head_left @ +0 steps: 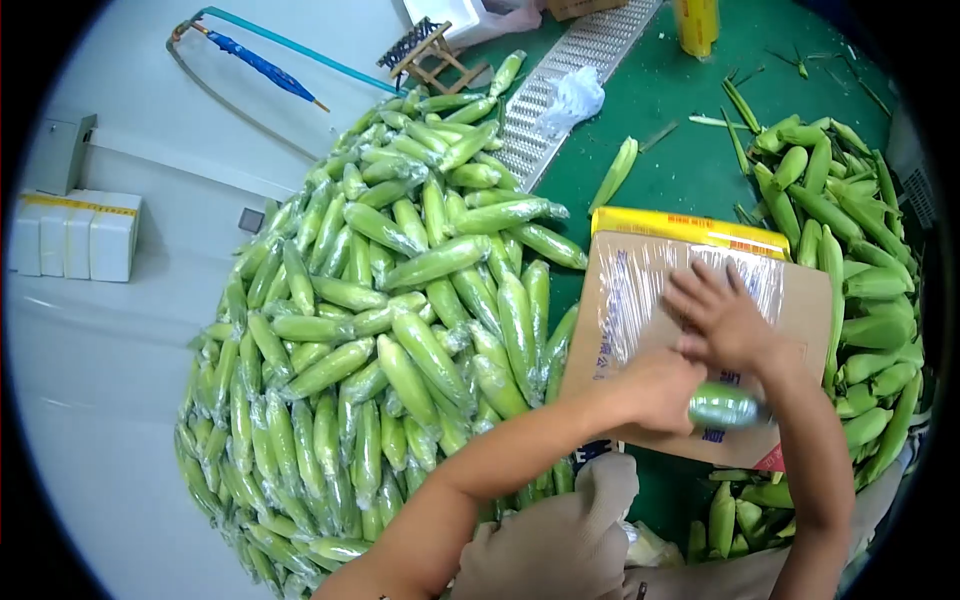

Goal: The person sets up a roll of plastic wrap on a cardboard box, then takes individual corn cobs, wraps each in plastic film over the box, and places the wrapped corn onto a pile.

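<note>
Shows film-wrapped green cobs (437,262) off brown cardboard (806,302)'s left edge, unwrapped cobs (875,331) remaining rightward, left hand (660,387) gripping glossy cob (722,407), right hand (725,320) splayed.

Green corn ear (726,406), glossy, blurred, sideways in left hand (662,388), clear film (640,280) across cardboard (803,300)
</note>
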Demonstrator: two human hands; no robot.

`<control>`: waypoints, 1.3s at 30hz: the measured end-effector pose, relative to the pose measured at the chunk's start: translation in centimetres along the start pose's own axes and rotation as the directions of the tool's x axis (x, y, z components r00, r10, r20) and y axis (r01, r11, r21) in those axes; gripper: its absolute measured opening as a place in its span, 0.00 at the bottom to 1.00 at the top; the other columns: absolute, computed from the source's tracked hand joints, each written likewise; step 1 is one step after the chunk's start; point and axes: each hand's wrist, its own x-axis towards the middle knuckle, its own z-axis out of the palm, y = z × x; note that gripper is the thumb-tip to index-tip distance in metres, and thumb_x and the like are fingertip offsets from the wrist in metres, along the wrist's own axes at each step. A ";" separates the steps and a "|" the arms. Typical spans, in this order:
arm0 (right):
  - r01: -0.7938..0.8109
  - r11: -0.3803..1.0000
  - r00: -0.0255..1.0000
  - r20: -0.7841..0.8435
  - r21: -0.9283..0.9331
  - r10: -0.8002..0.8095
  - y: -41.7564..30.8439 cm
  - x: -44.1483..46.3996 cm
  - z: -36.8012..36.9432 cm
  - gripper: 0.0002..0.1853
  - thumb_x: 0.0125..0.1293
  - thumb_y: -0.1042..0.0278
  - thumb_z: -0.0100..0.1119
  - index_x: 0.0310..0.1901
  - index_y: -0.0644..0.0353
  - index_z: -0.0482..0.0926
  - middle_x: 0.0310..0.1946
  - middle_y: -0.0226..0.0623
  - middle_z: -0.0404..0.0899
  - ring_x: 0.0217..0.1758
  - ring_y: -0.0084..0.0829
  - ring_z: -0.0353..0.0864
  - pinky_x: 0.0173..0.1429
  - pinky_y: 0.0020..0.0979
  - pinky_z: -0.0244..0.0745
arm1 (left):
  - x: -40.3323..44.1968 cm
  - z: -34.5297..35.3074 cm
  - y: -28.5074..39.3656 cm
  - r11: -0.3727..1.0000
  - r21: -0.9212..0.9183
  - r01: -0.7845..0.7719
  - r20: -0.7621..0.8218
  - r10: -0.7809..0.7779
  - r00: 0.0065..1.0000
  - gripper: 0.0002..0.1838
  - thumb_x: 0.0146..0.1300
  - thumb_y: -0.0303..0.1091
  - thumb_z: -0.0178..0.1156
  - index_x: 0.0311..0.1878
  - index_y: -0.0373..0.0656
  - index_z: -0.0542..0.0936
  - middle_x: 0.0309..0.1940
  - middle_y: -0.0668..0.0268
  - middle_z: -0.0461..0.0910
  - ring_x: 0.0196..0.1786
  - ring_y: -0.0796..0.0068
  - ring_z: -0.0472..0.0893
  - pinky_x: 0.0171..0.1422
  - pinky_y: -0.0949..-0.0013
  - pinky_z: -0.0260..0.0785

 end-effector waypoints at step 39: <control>0.069 0.425 0.732 -0.335 0.902 0.593 -21.0 -10.8 7.1 0.24 0.73 0.59 0.66 0.62 0.63 0.72 0.57 0.45 0.72 0.65 0.41 0.72 0.73 0.43 0.66 | -17.6 -3.1 -14.4 0.841 -0.520 -0.149 -0.750 -0.366 0.552 0.27 0.72 0.37 0.66 0.70 0.38 0.73 0.59 0.55 0.82 0.64 0.59 0.80 0.69 0.56 0.74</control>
